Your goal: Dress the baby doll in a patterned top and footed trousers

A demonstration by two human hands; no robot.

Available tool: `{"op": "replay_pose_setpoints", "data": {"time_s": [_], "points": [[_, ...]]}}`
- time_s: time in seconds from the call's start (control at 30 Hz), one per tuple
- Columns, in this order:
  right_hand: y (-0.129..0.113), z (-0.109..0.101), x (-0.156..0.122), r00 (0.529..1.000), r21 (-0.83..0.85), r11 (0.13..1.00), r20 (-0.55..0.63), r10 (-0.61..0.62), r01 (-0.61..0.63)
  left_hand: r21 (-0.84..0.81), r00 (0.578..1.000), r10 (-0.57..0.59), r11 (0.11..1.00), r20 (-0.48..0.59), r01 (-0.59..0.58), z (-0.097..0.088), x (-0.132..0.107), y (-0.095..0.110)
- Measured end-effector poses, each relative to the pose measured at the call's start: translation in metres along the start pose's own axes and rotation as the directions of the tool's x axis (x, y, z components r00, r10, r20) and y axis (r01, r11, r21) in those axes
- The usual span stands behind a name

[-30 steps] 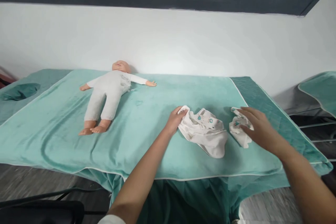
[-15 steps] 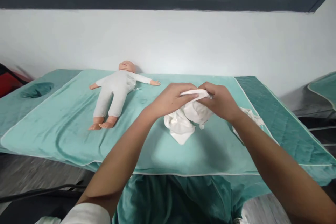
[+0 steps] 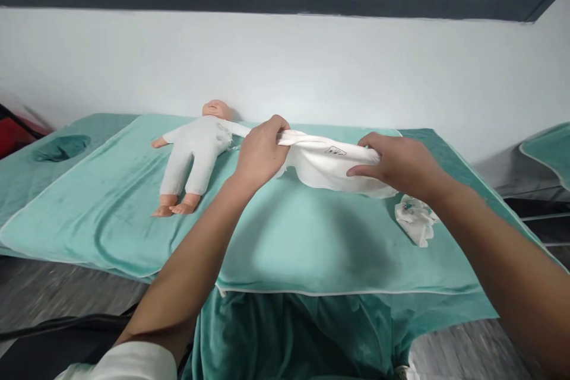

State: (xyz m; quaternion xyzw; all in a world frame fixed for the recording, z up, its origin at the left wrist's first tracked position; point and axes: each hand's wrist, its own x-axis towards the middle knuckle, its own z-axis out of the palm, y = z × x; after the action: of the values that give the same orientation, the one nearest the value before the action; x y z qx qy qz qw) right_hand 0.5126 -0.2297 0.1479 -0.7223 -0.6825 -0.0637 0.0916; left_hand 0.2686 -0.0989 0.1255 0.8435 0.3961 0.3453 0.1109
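Observation:
A white baby garment (image 3: 320,160) with a small dark print is stretched sideways above the bed; its exact cut is hard to make out. My left hand (image 3: 263,148) is closed on its left end. My right hand (image 3: 396,163) pinches the other end between thumb and fingers. The lower edge of the cloth hangs loose between them. To the left, a baby doll (image 3: 193,148) in a white bodysuit lies on its back, arms spread and feet bare. My left hand covers the end of one of the doll's arms in this view.
A teal velvet cover (image 3: 285,261) is spread over the bed. Beside my right forearm lies a crumpled white cloth (image 3: 416,219) with coloured marks. The bed has a face hole (image 3: 62,147) at the left. A white wall (image 3: 312,71) stands behind.
My hands have moved apart, and the bunched garment is now drawn out between them. The crumpled cloth at the right shows more fully. The doll lies as before.

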Motion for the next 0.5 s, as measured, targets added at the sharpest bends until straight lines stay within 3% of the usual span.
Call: {"op": "replay_pose_setpoints", "data": {"time_s": [0.1,0.27,0.37,0.5], "points": [[-0.005,0.001,0.000,0.999,0.005,1.000,0.045,0.005,-0.005,-0.012,0.999,-0.038,0.999,0.012,0.038,-0.001,-0.001,0.004],[0.002,0.006,-0.004,0.988,-0.187,0.970,-0.045,0.150,-0.156,0.063,0.983,-0.097,0.994,0.153,0.088,-0.013,-0.007,-0.001],[0.012,0.005,-0.013,0.977,-0.257,0.943,-0.031,0.211,-0.212,0.046,0.958,-0.110,0.994,0.264,0.101,-0.025,-0.015,-0.005],[0.026,-0.003,-0.026,0.977,-0.220,0.955,0.027,0.212,-0.201,-0.021,0.909,-0.143,0.986,0.392,0.164,-0.040,-0.023,-0.013]]}}
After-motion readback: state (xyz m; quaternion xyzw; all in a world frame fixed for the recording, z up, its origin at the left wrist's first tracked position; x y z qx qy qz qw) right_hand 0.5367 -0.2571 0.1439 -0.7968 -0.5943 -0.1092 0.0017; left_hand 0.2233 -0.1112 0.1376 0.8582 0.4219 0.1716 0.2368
